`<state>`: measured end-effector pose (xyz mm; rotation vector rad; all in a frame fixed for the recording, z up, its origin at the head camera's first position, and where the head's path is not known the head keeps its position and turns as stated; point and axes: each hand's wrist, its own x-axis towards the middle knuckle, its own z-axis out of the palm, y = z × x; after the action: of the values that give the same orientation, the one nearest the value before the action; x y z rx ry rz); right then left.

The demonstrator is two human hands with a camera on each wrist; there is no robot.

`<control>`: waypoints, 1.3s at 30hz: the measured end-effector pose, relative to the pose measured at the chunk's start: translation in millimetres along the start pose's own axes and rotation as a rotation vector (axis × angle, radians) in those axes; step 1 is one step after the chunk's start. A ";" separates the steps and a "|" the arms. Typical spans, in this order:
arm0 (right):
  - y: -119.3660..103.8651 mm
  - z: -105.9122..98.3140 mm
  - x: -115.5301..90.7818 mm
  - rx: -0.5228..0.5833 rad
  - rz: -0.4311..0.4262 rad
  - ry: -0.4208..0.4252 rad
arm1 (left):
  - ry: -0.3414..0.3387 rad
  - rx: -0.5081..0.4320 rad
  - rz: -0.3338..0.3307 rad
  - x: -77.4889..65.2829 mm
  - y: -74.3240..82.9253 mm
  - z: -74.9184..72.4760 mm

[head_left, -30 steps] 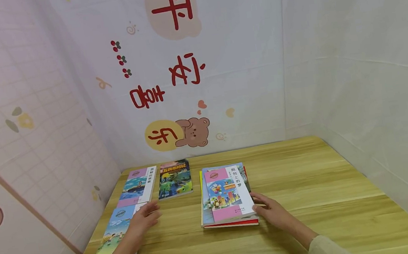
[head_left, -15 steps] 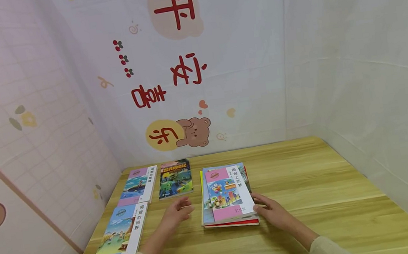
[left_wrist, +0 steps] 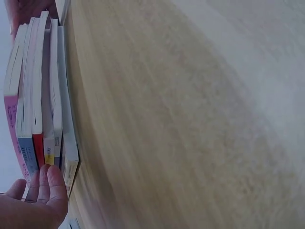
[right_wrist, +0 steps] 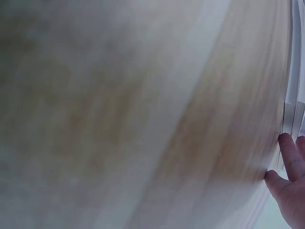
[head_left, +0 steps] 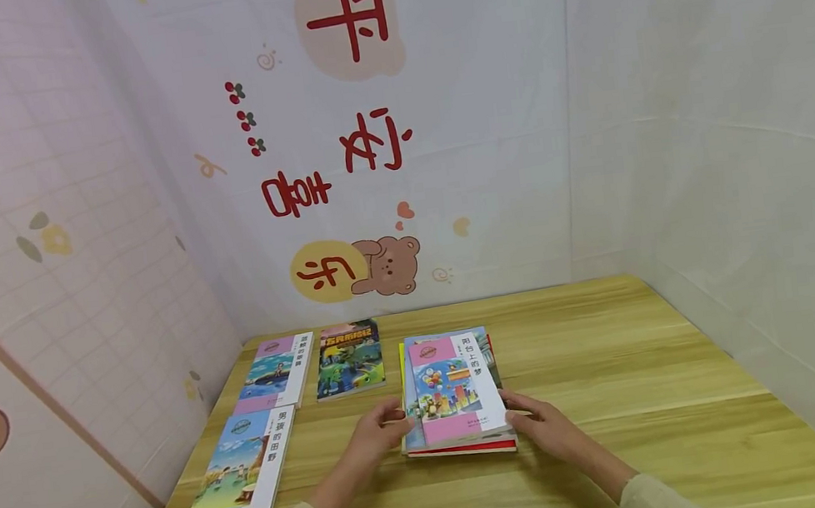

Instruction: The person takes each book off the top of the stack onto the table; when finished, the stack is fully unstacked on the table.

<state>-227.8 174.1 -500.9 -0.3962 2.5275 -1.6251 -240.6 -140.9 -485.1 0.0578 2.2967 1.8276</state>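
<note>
A stack of several books (head_left: 459, 386) lies flat in the middle of the table, topped by a pink-and-white book with a picture of balloons and buildings. My left hand (head_left: 374, 435) is at the left side of the stack. In the left wrist view, the extended fingers (left_wrist: 56, 183) of that hand meet the book spines (left_wrist: 28, 152), thumb held apart. On the opposite side, my right hand (head_left: 548, 429) touches the stack's right edge near its front corner. The right wrist view shows its fingertips (right_wrist: 284, 140) against the page edges; part of that hand is out of frame.
To the left lie a blue-and-white book (head_left: 236, 475), a pink-and-white book (head_left: 274, 374) behind it, and a dark green book (head_left: 348, 360). The wooden table (head_left: 600, 349) meets white printed cloth walls (head_left: 487, 153) at the back and sides.
My left hand has moved right, from over the blue-and-white book to the left side of the stack, uncovering that book. My right hand has stayed at the stack's right edge.
</note>
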 end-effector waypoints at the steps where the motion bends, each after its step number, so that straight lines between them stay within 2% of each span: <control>1: -0.5 0.1 -0.5 -0.007 0.002 -0.009 | -0.002 0.003 -0.002 -0.3 -0.2 0.8; 6: -2.6 2.1 -2.1 -0.048 0.025 -0.036 | -0.004 0.009 -0.001 0.2 -3.2 2.6; 11: -3.1 3.1 -3.0 -0.057 0.025 -0.021 | -0.014 0.019 0.010 0.7 -7.2 4.0; 20: 2.8 5.0 -0.2 0.039 -0.033 0.015 | -0.039 0.041 0.040 0.2 -12.3 6.3; 25: 4.1 4.9 1.8 0.041 -0.045 0.012 | -0.036 0.047 0.025 0.4 -12.0 7.0; 31: 5.9 4.1 2.8 0.040 -0.025 0.026 | -0.047 0.054 0.015 -0.2 -11.5 4.6; 39: 5.6 4.0 2.5 0.042 0.013 0.031 | -0.066 0.015 0.017 -1.0 -12.1 -2.3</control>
<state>-230.2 172.1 -507.5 -0.3525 2.5079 -1.6890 -238.9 -146.1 -496.2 0.1379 2.2714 1.7893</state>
